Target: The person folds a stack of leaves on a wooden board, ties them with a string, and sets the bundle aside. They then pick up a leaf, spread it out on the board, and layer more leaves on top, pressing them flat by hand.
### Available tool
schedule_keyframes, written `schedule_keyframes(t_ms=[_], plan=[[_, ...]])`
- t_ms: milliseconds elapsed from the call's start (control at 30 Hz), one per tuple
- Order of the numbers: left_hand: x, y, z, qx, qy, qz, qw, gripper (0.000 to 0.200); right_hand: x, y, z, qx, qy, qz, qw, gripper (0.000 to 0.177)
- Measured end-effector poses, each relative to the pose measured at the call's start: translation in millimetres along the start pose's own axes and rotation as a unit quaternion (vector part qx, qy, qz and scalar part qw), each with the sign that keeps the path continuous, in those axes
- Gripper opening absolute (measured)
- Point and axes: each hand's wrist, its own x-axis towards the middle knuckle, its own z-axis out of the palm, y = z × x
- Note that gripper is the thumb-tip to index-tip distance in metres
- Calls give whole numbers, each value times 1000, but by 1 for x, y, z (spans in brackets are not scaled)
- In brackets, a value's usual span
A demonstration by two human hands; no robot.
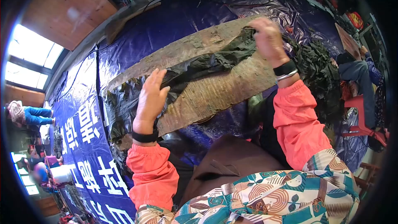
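Observation:
Across my lap lies a long, worn wooden board with a rough, ridged surface. A strip of dark, wrinkled, leaf-like sheets runs along its middle. My left hand rests over the dark sheets at the board's left end, fingers stretched out and thumb apart. At the far right end, my right hand has its fingers curled down on the end of the dark strip; its fingertips are partly hidden. More dark sheets hang over the board's left end.
Blue plastic sheeting with white characters covers the floor. A heap of dark leafy material lies to the right. Another person sits at the right by a red plastic stool. Further people are at the left.

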Motion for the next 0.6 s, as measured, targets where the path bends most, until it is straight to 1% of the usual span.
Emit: schedule_keyframes(t_ms=[67,133,167,200,267,300,333,367,400,433,467,500,533,567,600], plan=[[5,8,9,18,4,-7,1000,50,-18,-8,19,1,-165,-12,986,32],[14,2,19,43,15,-9,999,50,-29,-16,31,-9,-243,74,967,30],[18,-1,25,66,28,-13,997,51,-30,-18,35,-16,-259,85,962,27],[22,-5,30,65,30,-13,997,51,-28,-21,36,-18,-259,84,962,27],[25,-15,38,96,43,17,994,37,-26,-26,39,-47,-244,92,964,24],[28,-15,35,96,42,16,994,37,-24,-24,39,-62,-243,84,964,21],[31,-10,28,64,22,9,998,29,-21,-21,36,-62,-244,83,964,21],[33,-4,21,33,2,3,999,22,-18,-15,32,-27,-262,77,962,21],[33,2,13,32,2,2,999,22,-13,-14,25,7,-279,71,958,20],[31,9,5,-30,-23,-54,998,19,-6,-19,13,54,-273,129,952,17],[30,13,-1,-93,-49,-109,988,17,-4,-18,9,54,-273,128,952,17],[31,15,-5,-124,-87,-155,976,19,-5,-12,4,117,-274,149,943,18],[30,8,2,-124,-87,-156,976,19,-6,-6,1,180,-275,169,929,20],[29,-4,15,-95,5,-71,993,19,-8,1,-1,212,-275,143,927,20],[27,-10,21,-64,96,15,993,20,-5,-4,-6,214,-276,142,926,20]])
